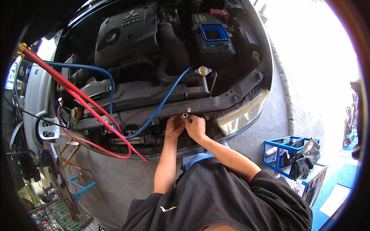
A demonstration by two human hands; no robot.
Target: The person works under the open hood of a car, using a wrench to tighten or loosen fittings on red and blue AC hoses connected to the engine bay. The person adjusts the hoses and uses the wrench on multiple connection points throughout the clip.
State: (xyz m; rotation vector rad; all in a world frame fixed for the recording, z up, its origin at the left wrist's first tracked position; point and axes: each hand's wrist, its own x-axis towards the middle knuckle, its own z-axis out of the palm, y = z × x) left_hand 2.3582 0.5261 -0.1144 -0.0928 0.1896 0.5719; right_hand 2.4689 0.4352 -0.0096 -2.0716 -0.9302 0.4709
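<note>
1. Several things look already done: from the upper left of the frame, 2 red hoses (46, 66) and a blue hose (84, 67) cross the exposed engine bay, while the engine cover (127, 42) sits in place at upper left of centre. Where each hose ends is not clear.

2. Left hand (175, 126), at the centre of the frame, reaches to the lower edge of the front rail (219, 104) with its fingers bent inward. Their tips are partly hidden, so I cannot tell whether this grip is closed on anything.

3. Small metal piece (185, 115), also at the centre, lies between the 2 hands, just below a brass-toned fitting (189, 110). Handling of it seems unfinished, since it is at the fingertips; how much is left cannot be judged, nor whether it is joined to the fitting.

4. Its look: round, silvery and short, with a dark opening showing at its end. Wear or thread is too small to make out.

5. Right hand (196, 128), just right of centre, has its grip apparently closed on that piece, finger and thumb pinched together.

6. Farther right, the headlight (246, 115) is in place; at lower right, a blue metal cart (264, 152) stands apart from the car.
</note>
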